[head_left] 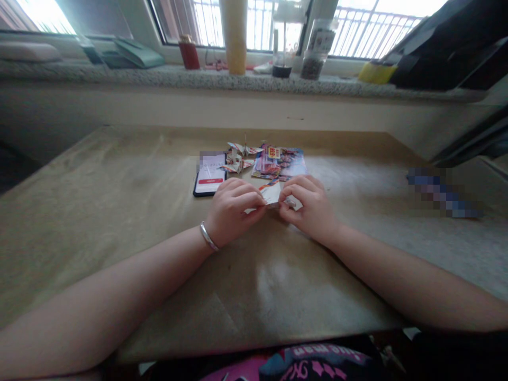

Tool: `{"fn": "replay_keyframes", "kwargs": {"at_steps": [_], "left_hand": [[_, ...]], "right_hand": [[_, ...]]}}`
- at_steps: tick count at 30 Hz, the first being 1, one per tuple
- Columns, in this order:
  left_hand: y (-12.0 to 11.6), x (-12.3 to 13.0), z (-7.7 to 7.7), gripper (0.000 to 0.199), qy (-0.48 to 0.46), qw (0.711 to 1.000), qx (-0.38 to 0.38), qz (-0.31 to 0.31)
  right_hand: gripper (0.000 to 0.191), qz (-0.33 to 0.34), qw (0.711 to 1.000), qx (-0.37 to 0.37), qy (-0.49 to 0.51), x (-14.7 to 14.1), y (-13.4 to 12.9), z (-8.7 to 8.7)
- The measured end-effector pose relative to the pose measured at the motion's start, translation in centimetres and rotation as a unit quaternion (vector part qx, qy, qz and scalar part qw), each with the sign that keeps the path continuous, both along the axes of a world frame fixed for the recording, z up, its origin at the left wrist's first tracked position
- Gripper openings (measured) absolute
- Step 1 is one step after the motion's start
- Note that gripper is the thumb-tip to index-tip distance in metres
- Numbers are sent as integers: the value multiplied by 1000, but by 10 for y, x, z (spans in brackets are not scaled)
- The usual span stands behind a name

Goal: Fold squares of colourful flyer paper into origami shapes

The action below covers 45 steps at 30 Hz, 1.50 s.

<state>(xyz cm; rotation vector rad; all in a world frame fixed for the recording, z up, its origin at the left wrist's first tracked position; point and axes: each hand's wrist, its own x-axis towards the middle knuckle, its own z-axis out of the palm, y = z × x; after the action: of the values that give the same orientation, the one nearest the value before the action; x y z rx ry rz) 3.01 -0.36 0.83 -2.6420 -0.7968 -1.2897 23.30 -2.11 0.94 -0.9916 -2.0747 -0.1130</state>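
Between my two hands is a small folded piece of printed paper (pixel 272 193), white with a coloured edge. My left hand (pixel 236 207), with a silver bracelet at its wrist, pinches the paper's left side. Thumb and fingers of my right hand (pixel 308 205) pinch the right side, and part of the paper is hidden behind them. Just beyond lie several folded paper figures (pixel 238 159) of similar printed paper. A phone (pixel 210 177) with a lit screen lies to their left, and colourful printed sheets (pixel 281 161) lie to their right.
The wooden table (pixel 159 286) reaches a wall under a stone windowsill (pixel 159 74). On the sill stand a red-brown jar (pixel 189 53), a tall yellow cylinder (pixel 235 37) and clear containers (pixel 315 50). A blurred flat item (pixel 442 194) lies at the table's right.
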Motion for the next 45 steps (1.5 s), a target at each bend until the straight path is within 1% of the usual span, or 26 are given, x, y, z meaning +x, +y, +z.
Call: {"fn": "replay_keyframes", "kwargs": {"at_steps": [4,9,14,20,25,32,35,38,42,45], "left_hand": [[0,0,0,20,2,1000,-7,11],[1,-2,-1,21,0,1000,-16,13],[5,-6,-4,12,-7,999,-41,4],[13,-11,-9,7,-27,998,-55,33],[16,-12,-10,9,-32,997,-55,34],[17,-13,-10,8,-32,998,-38,44],[17,-13,-9,7,-33,998,-21,41],[16,-12,-10,5,-54,998,-9,31],[13,-11,-11,5,-93,995,-38,14],[12,-12,-10,7,-94,995,-41,0]], "right_hand": [[6,-19,1000,9,-14,1,0,0],[6,-14,1000,11,-15,2,0,-2],[6,-23,999,22,-20,6,1,-4],[7,-42,999,18,-10,12,6,-9],[6,-28,999,-3,19,14,8,-11],[12,-22,998,-21,63,13,7,-10],[12,-17,998,-14,54,12,7,-10],[7,-9,999,-14,31,11,6,-10],[10,4,999,-31,36,12,7,-11],[10,19,998,-36,40,13,8,-12]]}}
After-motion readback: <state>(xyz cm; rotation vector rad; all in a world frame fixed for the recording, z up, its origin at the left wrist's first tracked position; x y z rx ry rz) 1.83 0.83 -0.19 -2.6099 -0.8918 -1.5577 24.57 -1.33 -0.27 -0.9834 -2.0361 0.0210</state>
